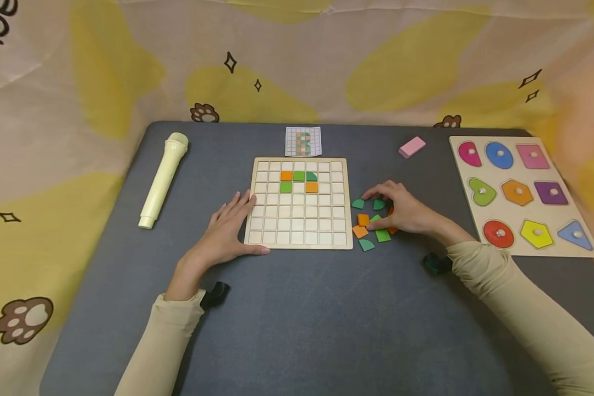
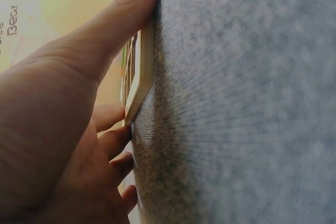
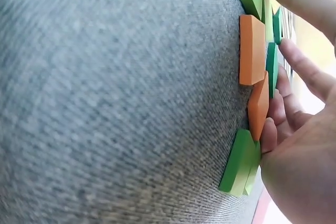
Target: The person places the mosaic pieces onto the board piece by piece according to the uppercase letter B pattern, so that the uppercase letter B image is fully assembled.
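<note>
The left hand (image 1: 220,235), loose, steadies the grid board (image 1: 297,211); the right hand (image 1: 403,211), spread, apparently selects among loose tiles (image 1: 383,235); next needs pinching one.

In the middle of the table (image 1: 297,319) lies the grid board (image 1: 298,225), with placed tiles (image 1: 299,176) in its back half, the card (image 1: 303,148) just behind it and my left hand (image 1: 223,234) at its front left corner. Just right of it, loose tiles (image 1: 363,220) lie about my right hand (image 1: 407,210), the block (image 1: 412,147) behind them, the shape puzzle (image 1: 507,212) farther right. The microphone (image 1: 162,184) lies left of the board.
</note>
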A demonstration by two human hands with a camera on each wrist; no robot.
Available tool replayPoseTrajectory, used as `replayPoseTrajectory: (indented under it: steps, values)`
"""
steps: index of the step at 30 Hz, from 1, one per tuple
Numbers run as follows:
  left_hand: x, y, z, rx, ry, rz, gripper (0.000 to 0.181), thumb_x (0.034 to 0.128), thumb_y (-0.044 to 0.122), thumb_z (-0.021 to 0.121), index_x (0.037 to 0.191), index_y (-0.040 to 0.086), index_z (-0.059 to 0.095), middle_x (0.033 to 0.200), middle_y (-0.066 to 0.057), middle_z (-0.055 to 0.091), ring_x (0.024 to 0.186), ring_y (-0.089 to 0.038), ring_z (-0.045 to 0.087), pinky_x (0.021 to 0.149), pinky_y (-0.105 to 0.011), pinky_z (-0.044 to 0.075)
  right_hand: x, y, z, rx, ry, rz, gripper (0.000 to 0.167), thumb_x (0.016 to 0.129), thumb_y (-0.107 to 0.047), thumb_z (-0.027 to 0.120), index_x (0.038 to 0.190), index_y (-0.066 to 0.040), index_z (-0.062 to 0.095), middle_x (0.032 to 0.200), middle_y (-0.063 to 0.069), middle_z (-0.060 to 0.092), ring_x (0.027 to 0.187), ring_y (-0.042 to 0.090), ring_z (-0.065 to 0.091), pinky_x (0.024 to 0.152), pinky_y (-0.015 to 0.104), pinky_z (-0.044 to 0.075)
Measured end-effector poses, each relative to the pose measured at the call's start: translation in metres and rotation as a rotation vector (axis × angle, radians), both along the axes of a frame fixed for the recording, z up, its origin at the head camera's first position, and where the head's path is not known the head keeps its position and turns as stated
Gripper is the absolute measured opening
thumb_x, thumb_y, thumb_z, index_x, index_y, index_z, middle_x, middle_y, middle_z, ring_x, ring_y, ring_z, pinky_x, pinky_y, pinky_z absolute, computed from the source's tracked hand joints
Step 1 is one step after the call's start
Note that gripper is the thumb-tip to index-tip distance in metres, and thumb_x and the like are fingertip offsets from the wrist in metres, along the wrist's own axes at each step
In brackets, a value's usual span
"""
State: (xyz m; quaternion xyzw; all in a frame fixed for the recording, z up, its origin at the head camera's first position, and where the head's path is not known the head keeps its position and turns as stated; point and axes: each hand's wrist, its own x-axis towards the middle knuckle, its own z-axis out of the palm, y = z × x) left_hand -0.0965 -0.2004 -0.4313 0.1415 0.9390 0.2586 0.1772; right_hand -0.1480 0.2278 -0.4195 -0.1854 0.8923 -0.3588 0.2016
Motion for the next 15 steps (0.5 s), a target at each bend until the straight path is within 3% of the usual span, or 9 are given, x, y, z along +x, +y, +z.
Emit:
replayPoseTrajectory:
  steps: [15]
  values:
    - [-0.0001,-0.0001,-0.0005,-0.002,0.004,-0.006,0.126,0.0825,0.055,0.088,0.173,0.015,0.011,0.181,-0.007,0.001,0.168,-0.033,-0.003,0.13,-0.066,0.002,0.0006,-0.0022,-0.0075,-0.042,0.068,-0.016,0.038,0.087,-0.012,0.089,0.123,-0.007,0.075,0.122,0.016,0.06,0.117,0.033,0.044,0.094,0.047,0.037]
